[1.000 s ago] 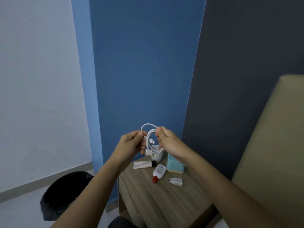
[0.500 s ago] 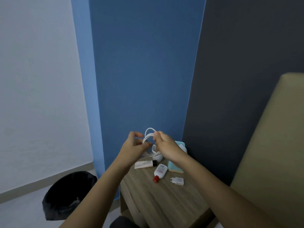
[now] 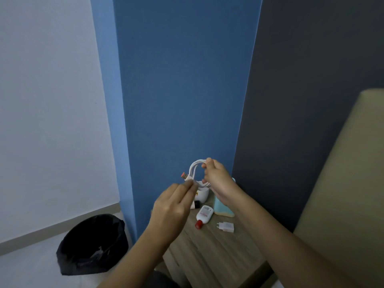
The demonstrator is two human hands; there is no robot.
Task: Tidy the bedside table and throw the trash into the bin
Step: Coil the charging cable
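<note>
Cable: you hold the white cable (image 3: 195, 170) coiled above the worktop (image 3: 218, 254) | left grip (image 3: 172, 206): pinched on it beside the orange plug; right grip (image 3: 218, 179): clamped on its top loop | bin (image 3: 93, 244): on floor, left

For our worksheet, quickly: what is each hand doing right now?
Left hand: pinches the cable near its plug.
Right hand: holds the cable's loop.
</note>
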